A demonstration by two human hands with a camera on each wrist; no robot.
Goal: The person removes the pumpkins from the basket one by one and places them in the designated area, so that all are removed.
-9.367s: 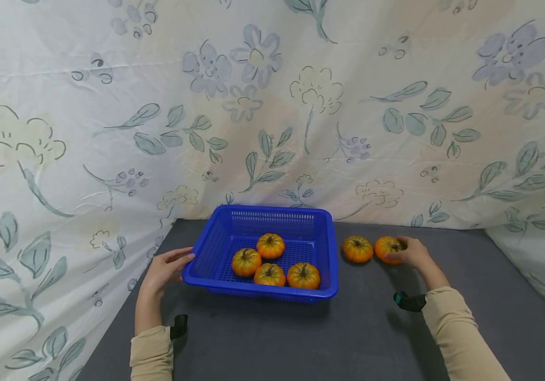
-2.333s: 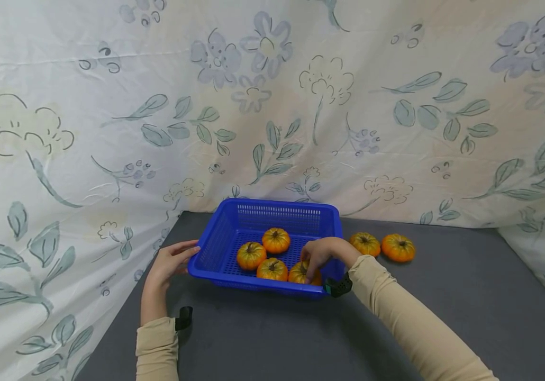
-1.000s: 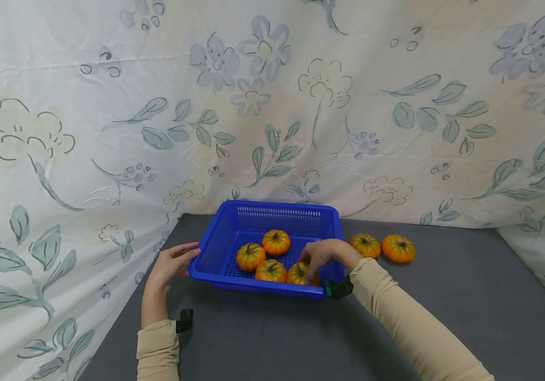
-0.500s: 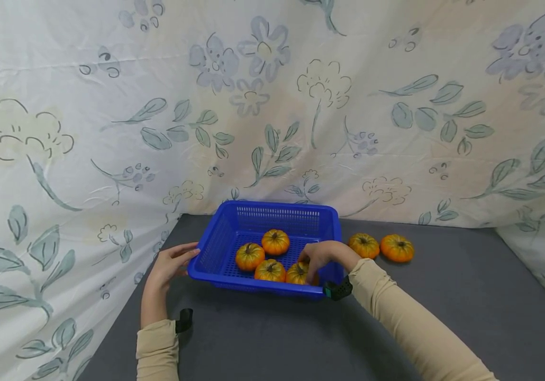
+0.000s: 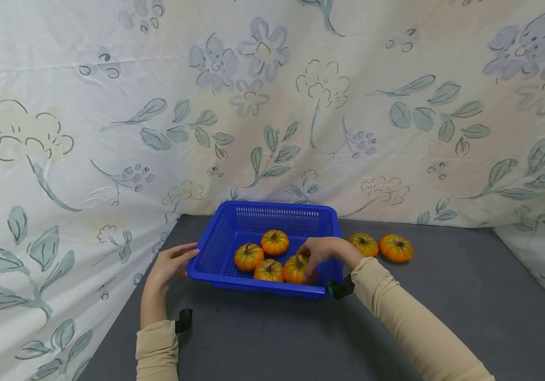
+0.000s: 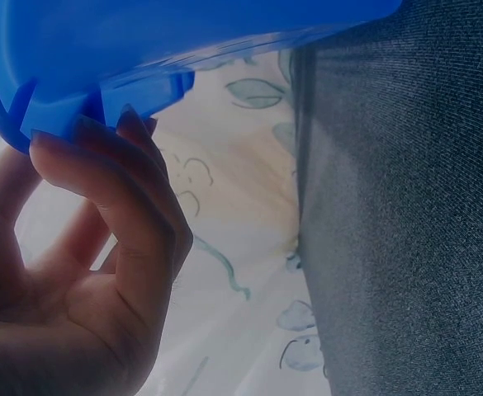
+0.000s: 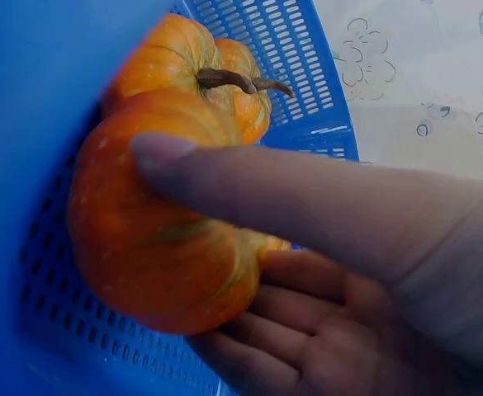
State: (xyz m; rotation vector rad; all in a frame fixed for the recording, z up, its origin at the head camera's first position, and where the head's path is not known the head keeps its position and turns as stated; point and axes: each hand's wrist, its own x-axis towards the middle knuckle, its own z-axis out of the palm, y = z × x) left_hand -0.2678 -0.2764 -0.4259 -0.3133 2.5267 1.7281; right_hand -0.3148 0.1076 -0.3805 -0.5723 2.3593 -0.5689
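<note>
A blue plastic basket with slotted walls stands on the dark table, several small orange pumpkins inside. My left hand holds its left rim, thumb and fingertips pinching the edge in the left wrist view. Reaching over the basket's right side, my right hand grips the front-right pumpkin. In the right wrist view the thumb lies across this pumpkin while the other fingers are on its opposite side. Left of it sits another pumpkin, with two more, a left one and a rear one, behind.
Two more pumpkins, a nearer one and a farther one, lie side by side on the table right of the basket. A floral cloth hangs behind the dark table.
My right hand has gone from a pumpkin on the table to the front-right one in the basket, which has just shifted slightly upward in view. The left hand stays at the rim.
</note>
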